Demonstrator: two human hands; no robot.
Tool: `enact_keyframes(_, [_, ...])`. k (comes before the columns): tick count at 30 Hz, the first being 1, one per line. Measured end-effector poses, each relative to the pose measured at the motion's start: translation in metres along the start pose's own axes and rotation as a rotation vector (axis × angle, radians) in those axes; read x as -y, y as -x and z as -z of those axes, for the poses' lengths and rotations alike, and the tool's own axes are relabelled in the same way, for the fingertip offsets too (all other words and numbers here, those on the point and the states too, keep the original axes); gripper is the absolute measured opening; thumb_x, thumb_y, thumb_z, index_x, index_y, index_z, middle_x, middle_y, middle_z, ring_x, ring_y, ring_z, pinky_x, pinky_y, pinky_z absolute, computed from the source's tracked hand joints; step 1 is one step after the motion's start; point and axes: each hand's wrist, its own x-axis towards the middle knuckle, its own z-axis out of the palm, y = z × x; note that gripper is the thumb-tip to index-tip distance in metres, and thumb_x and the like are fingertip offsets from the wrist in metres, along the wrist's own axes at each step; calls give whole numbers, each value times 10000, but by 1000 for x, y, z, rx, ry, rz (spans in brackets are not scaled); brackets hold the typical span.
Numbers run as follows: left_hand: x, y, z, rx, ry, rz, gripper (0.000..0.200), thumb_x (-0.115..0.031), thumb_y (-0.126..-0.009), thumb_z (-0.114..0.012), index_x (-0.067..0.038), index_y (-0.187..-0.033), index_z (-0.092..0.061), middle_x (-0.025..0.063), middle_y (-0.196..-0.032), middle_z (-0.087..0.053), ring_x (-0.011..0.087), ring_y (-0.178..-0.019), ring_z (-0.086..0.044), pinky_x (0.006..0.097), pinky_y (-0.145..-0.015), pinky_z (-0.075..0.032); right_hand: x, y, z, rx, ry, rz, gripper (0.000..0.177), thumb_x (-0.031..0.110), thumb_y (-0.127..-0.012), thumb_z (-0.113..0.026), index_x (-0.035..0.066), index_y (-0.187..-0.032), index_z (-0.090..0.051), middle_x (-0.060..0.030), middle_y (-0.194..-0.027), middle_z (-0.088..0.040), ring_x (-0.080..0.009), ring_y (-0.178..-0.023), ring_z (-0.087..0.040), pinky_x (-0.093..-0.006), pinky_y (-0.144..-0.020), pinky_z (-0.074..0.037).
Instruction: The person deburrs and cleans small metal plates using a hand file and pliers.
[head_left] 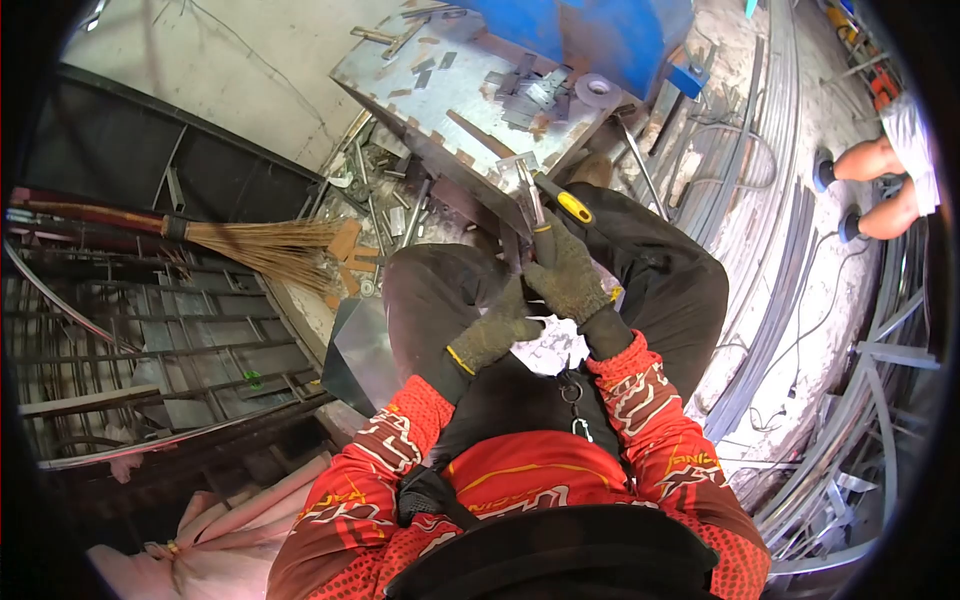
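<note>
My right hand (568, 275), in a dark work glove, is closed around a silvery tool (532, 195) that looks like pliers. Its far end meets a small square metal plate (517, 161) at the near corner of the metal worktable (420, 105). My gloved left hand (490, 332) is lower, beside the right wrist, thumb stretched out and fingers extended; their tips are partly hidden. A tool with a yellow and black handle (570, 205) lies just beyond my right hand. A long flat bar, perhaps a file (480, 133), rests on the table edge.
Small metal plates (535, 95) and a round disc (597, 91) lie on the table by a blue machine (580, 35). A straw broom (265, 245) and metal scraps are left. Long metal strips (765, 310) cover the floor at right, where another person's legs (880, 185) show.
</note>
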Motion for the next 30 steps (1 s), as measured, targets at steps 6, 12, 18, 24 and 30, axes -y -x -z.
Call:
enact_keyframes(6, [23,-9,-18,-45,-441,18,1040,-150,-802,-898,-23,-1618,-266,147,-1528,-497,272,-1374,-536,406,-1142,-470,6,1,-4,-26,58,-7,690,152,-874,-741,-5,-1506,-512,-208,-1314,-689,-324,-1208,-667,-420,-1046,-503])
enact_keyframes(12, [39,-30,-7,-88,-782,-25,911,-225,-783,-920,-12,-1521,-430,173,-1434,-609,317,-1311,-611,431,-1109,-502,10,4,-8,-76,36,50,649,206,-912,-746,-3,-1486,-525,-226,-1304,-696,-356,-1204,-683,-435,-1029,-513])
enact_keyframes(18, [26,-27,-5,-179,-710,129,970,-181,-679,-953,42,-1474,-444,163,-1375,-652,328,-1270,-632,418,-1088,-514,17,2,-5,-2,-71,-21,823,259,-916,-777,-32,-1588,-400,-285,-1498,-565,-411,-1386,-567,-451,-1139,-447])
enact_keyframes(24, [13,-26,-13,-195,-651,131,956,-190,-657,-954,63,-1447,-479,163,-1306,-695,294,-1247,-655,406,-1074,-529,0,-1,-8,25,-105,-81,844,311,-876,-818,-50,-1540,-441,-303,-1422,-602,-406,-1318,-606,-459,-1102,-472])
enact_keyframes(30, [30,-26,-4,-76,-844,40,703,-280,-871,-820,17,-1452,-558,157,-1328,-716,310,-1205,-688,428,-1060,-545,20,2,-5,-72,113,-20,639,251,-851,-833,-2,-1375,-571,-248,-1190,-706,-379,-1083,-703,-476,-924,-541])
